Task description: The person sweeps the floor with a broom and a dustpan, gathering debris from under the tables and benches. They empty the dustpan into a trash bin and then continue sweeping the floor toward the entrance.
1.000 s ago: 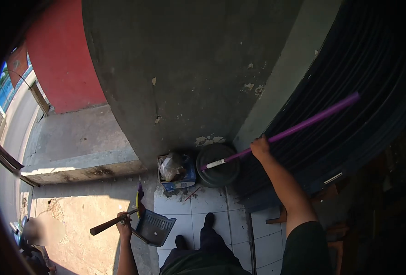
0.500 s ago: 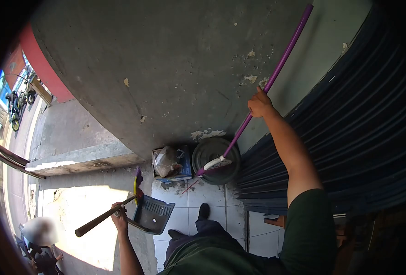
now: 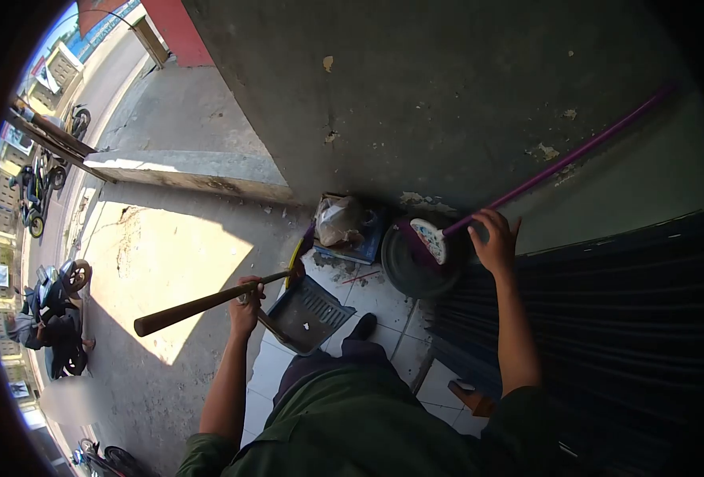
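My left hand [image 3: 245, 308] is wrapped round a dark brown handle [image 3: 197, 308], which runs toward a yellow and purple brush head [image 3: 297, 254]. The handle of a grey dustpan [image 3: 311, 318] also meets this hand; small white scraps lie in the pan. On the right, my right hand [image 3: 495, 242] has its fingers apart beside the lower handle of a purple broom [image 3: 558, 165]. Some fingertips are at or very near the handle. The broom's white and purple head [image 3: 429, 241] rests over a round dark lidded container [image 3: 404, 266], while its handle slants up along the wall.
A blue box [image 3: 360, 250] with a plastic bag [image 3: 340, 222] stands by the grey wall [image 3: 447, 95]. A low concrete ledge [image 3: 209, 179] is at left, with motorcycles [image 3: 38, 195] and a person [image 3: 42, 328] beyond. Dark shutter folds [image 3: 590, 318] are at right.
My right hand has moved down the purple broom and its grip has opened. The broom handle has tilted rightward and its head has turned upward. The view has shifted, showing more street.
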The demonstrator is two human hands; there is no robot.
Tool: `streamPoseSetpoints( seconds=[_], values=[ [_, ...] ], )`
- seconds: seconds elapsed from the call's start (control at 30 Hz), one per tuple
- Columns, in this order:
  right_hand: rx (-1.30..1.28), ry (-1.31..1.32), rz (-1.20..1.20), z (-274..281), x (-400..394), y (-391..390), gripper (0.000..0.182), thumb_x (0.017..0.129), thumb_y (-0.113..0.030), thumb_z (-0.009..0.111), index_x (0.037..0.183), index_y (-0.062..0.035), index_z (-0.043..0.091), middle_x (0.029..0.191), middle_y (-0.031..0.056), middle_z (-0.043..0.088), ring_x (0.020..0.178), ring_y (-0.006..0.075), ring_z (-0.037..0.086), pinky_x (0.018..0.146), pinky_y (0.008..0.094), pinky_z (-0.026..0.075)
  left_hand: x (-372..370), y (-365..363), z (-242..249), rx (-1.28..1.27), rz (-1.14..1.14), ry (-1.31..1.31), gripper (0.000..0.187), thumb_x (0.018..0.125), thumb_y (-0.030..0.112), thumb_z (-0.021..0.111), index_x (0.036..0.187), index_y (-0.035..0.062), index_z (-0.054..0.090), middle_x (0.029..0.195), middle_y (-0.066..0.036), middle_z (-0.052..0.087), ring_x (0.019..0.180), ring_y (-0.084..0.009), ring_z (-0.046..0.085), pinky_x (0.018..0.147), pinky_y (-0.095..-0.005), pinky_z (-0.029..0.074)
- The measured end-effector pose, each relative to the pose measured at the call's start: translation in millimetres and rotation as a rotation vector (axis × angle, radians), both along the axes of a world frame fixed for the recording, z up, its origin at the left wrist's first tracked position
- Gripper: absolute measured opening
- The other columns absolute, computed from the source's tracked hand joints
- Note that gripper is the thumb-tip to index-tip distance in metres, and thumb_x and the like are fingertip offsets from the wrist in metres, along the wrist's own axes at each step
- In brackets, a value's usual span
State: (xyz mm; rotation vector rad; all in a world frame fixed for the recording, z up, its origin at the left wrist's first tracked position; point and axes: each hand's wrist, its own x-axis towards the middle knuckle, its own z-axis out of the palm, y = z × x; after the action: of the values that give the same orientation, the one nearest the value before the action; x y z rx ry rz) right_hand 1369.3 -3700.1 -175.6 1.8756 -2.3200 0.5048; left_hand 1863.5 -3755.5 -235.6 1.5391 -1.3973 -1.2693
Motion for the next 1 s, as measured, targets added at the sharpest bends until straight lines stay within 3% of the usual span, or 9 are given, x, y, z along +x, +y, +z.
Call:
streamPoseSetpoints(
  seconds=[0.07,0.1,0.17,0.47,0.6,0.7,0.83,0.93,1.0],
  values=[
    [0.093,-0.283,-0.066,-24,39,12,0.021,0.075,-0.025,0.059,0.094,-0.0157,0.055,0.103,0.0007,0.051,0.102,0.0226,0.047,0.094,0.0539,0.02,-7,-2,-6,-0.005,-0.06,-0.007,0.017,0.082,0.021,0.055,0.091,0.0066,0.052,0.064,0.0,0.049,0.056,-0.0057,0.045,0.05,-0.0203,0.037],
    [-0.029,-0.467,0.029,-63,45,16,0.022,0.075,-0.025,0.06,0.093,-0.0123,0.056,0.094,0.0025,0.055,0.09,0.021,0.053,0.082,0.0417,0.036,-9,-3,-9,-0.018,-0.102,0.001,0.018,0.082,0.021,0.055,0.091,0.0059,0.052,0.066,0.0,0.05,0.058,-0.0065,0.046,0.052,-0.0209,0.038],
    [0.02,-1.266,-0.026,-102,93,20,0.024,0.082,-0.026,0.054,0.089,-0.0032,0.056,0.075,0.0031,0.057,0.068,0.008,0.053,0.056,0.021,0.041,-6,-6,-21,-0.049,-0.155,-0.025,0.016,0.082,0.019,0.055,0.091,0.0067,0.051,0.067,0.001,0.05,0.058,-0.0061,0.048,0.049,-0.021,0.037],
    [0.818,-2.166,-0.017,-14,329,-1,0.055,0.084,-0.053,0.032,0.111,-0.0065,0.042,0.087,0.0104,0.054,0.067,0.0157,0.057,0.06,0.0304,0.05,29,-7,-33,-0.136,-0.497,-0.157,0.021,0.07,0.007,0.058,0.09,0.0056,0.055,0.077,-0.016,0.059,0.074,-0.0303,0.059,0.064,-0.0349,0.045],
    [0.906,-2.189,-0.178,-32,395,2,0.05,0.083,-0.046,0.042,0.113,-0.0061,0.039,0.089,0.0113,0.054,0.068,0.0172,0.057,0.061,0.034,0.051,69,-5,-60,-0.138,-0.641,-0.158,0.029,0.064,0.001,0.056,0.092,0.0054,0.054,0.079,-0.017,0.058,0.077,-0.0344,0.056,0.066,-0.0379,0.044],
    [0.816,-2.085,-0.215,-35,441,25,0.049,0.078,-0.015,0.057,0.119,-0.0079,0.03,0.093,0.0118,0.053,0.07,0.0191,0.057,0.064,0.0347,0.051,105,-5,-84,-0.172,-0.801,-0.269,0.037,0.06,-0.002,0.052,0.096,0.0093,0.052,0.081,-0.017,0.058,0.077,-0.0347,0.056,0.066,-0.0414,0.044],
    [0.878,-2.047,-0.267,-40,464,55,0.049,0.083,-0.009,0.047,0.125,-0.0085,0.022,0.101,0.0132,0.051,0.075,0.0223,0.058,0.065,0.0351,0.051,133,7,-94,-0.208,-0.892,-0.291,0.044,0.062,-0.001,0.052,0.103,0.0123,0.047,0.082,-0.016,0.058,0.078,-0.0338,0.056,0.066,-0.0411,0.044],
    [1.056,-1.594,-0.371,-75,462,102,0.049,0.085,-0.008,0.039,0.128,-0.01,0.016,0.102,0.0121,0.049,0.071,0.0175,0.057,0.058,0.0297,0.052,162,6,-111,-0.043,-0.879,-0.406,0.042,0.062,0.0,0.053,0.102,0.0111,0.045,0.085,-0.015,0.057,0.08,-0.0334,0.055,0.067,-0.0407,0.044],
    [1.085,-1.004,-0.344,-118,447,151,0.036,0.084,-0.016,0.041,0.118,-0.0055,0.033,0.092,0.0166,0.055,0.073,0.0276,0.058,0.06,0.036,0.048,190,0,-135,-0.163,-0.945,-0.292,0.034,0.065,0.001,0.054,0.097,0.0088,0.044,0.085,-0.015,0.056,0.082,-0.0334,0.054,0.068,-0.041,0.043]
  ],
)
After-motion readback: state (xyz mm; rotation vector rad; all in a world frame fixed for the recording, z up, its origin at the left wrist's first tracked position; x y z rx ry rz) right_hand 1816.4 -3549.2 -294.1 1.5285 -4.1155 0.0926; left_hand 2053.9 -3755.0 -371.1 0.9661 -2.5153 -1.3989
